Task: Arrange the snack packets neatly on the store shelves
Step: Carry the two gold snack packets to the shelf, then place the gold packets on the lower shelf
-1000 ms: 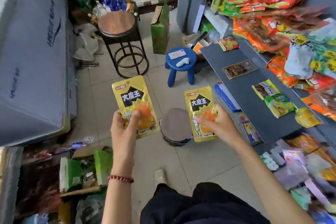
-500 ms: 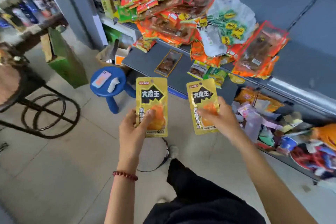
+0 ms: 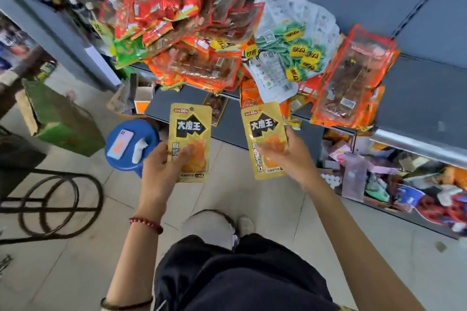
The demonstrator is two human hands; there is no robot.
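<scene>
My left hand (image 3: 161, 171) grips a yellow snack packet (image 3: 190, 129) with black lettering, thumb across its front, held upright above the floor. My right hand (image 3: 290, 156) pinches a second, matching yellow packet (image 3: 262, 129) beside it. Both packets hang just in front of the grey shelf (image 3: 417, 98). On that shelf lies a messy heap of red and orange packets (image 3: 197, 58), white-and-green packets (image 3: 285, 50) and a stack of clear red-edged packets (image 3: 353, 78).
A blue stool (image 3: 149, 131) with a phone (image 3: 120, 144) on it stands left of my hands. A green carton (image 3: 60, 118) and a black metal stand (image 3: 50, 199) are further left. The lower shelf (image 3: 404, 179) at right holds jumbled small goods. My shoe (image 3: 245, 226) rests on the tiled floor.
The view has swung from the aisle floor to face the shelf. Both hands, still holding the yellow packets, have come closer to the shelf's front edge.
</scene>
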